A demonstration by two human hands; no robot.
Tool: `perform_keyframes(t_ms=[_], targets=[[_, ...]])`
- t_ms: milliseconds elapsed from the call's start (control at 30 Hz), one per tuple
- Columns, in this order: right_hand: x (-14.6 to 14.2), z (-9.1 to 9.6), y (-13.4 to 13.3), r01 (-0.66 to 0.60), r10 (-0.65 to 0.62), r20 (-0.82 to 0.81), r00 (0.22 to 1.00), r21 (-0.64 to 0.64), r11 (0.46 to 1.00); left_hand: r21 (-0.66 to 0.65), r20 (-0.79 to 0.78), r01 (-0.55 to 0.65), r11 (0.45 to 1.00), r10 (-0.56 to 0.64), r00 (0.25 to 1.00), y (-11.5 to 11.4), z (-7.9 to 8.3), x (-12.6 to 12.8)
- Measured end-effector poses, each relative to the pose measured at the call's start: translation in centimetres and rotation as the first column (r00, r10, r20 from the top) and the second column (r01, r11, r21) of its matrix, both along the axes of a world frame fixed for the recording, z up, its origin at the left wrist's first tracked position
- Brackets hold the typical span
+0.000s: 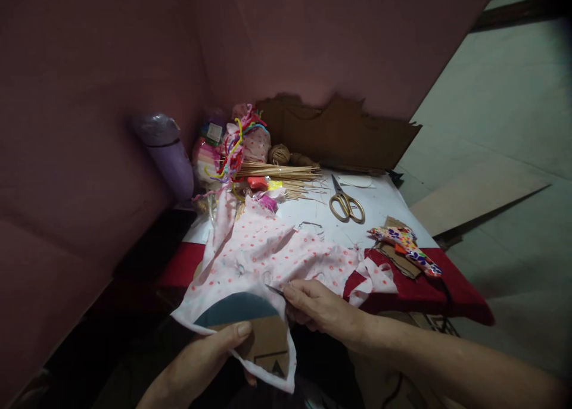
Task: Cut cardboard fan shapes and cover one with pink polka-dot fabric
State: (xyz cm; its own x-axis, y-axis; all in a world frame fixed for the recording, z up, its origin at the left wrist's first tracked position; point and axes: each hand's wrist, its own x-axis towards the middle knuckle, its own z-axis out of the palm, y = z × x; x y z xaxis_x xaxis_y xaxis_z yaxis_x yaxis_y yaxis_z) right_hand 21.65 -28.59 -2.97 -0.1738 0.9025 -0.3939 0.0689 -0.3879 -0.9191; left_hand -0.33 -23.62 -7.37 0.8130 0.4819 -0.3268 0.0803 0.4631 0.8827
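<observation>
"Where is the cardboard piece (269, 340)?"

"In front of the person, at the near edge of the table, with dotted pink cloth (272, 254) folded over its rim."

"Does it carry any writing?"

"A black printed mark, part of a line and a dark triangular shape, near its lower right corner; the cloth edge cuts it off, so its meaning cannot be told. The far part is dark blue."

"Which way does it point?"

"Its curved edge faces away from the person, its narrow corner points down and right, and the long axis slants from upper left to lower right."

"And the fingers?"

"The left hand (196, 355) pinches it, thumb flat on top, other fingers mostly hidden beneath. The right hand (319, 311) is closed on a slim dark blade (274, 290) at the cloth's upper right edge; its handle is hidden."

"Farther out?"

"Gold-handled scissors (345, 205), blades pointing away, lie on a white sheet (384, 203). A flower-patterned glue gun (413, 248) is at right. Behind the bamboo sticks (281, 171), a pack bears a white label (214, 133), too small to read."
</observation>
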Motion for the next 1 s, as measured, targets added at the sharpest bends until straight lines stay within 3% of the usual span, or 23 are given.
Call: perform_keyframes(t_ms=[367, 767, 1000], targets=[[0.6, 0.8, 0.7, -0.121, 0.11, 0.13, 0.985, 0.084, 0.989, -0.07, -0.005, -0.005, 0.998, 0.004, 1.0, -0.1, -0.1, 0.0], [0.7, -0.4, 0.4, -0.082, 0.067, 0.103, 0.992, 0.155, 0.984, -0.053, -0.015, -0.004, 0.999, 0.003, 1.0, 0.1, 0.3, 0.0], [0.7, 0.6, 0.6, -0.194, 0.114, 0.35, 0.93, 0.202, 0.96, -0.055, -0.045, -0.007, 0.998, 0.004, 0.999, -0.3, -0.3, 0.0]])
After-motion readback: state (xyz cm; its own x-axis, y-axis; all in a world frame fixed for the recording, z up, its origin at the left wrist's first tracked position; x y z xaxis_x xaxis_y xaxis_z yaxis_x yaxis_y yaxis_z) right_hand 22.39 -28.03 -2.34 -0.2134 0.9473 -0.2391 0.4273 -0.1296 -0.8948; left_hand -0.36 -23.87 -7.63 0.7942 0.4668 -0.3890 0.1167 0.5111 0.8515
